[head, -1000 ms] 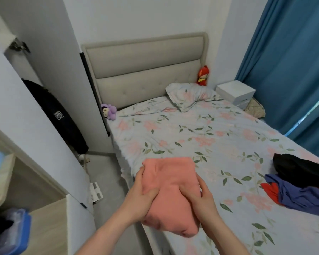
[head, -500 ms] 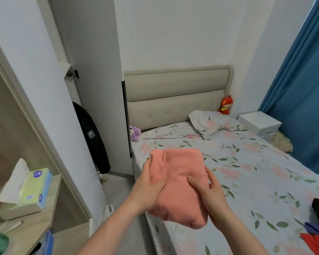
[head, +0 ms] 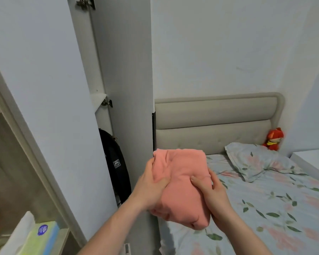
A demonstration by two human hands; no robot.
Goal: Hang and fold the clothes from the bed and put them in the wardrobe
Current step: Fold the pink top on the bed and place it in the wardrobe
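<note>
A folded salmon-pink garment point(head: 182, 181) is held up in the air between both hands, above the bed's left edge. My left hand point(head: 151, 186) grips its left side with the thumb pressed on top. My right hand point(head: 212, 192) grips its right side, thumb on top and fingers underneath. The bed point(head: 276, 214) with a floral sheet lies to the right. The white wardrobe stands at the left, its open door point(head: 44, 100) in front of me and a wooden shelf point(head: 61, 238) at the lower left.
A tissue pack point(head: 37, 238) lies on the wardrobe shelf. A black garment point(head: 116, 164) hangs behind the door. A pillow point(head: 254, 161), a red doll point(head: 273, 138) and a white box point(head: 313, 162) sit at the bed's head.
The view has turned left and up, away from the bed toward the wardrobe. Both hands keep the same hold on the pink garment and carry it leftward; the clothes pile left the frame.
</note>
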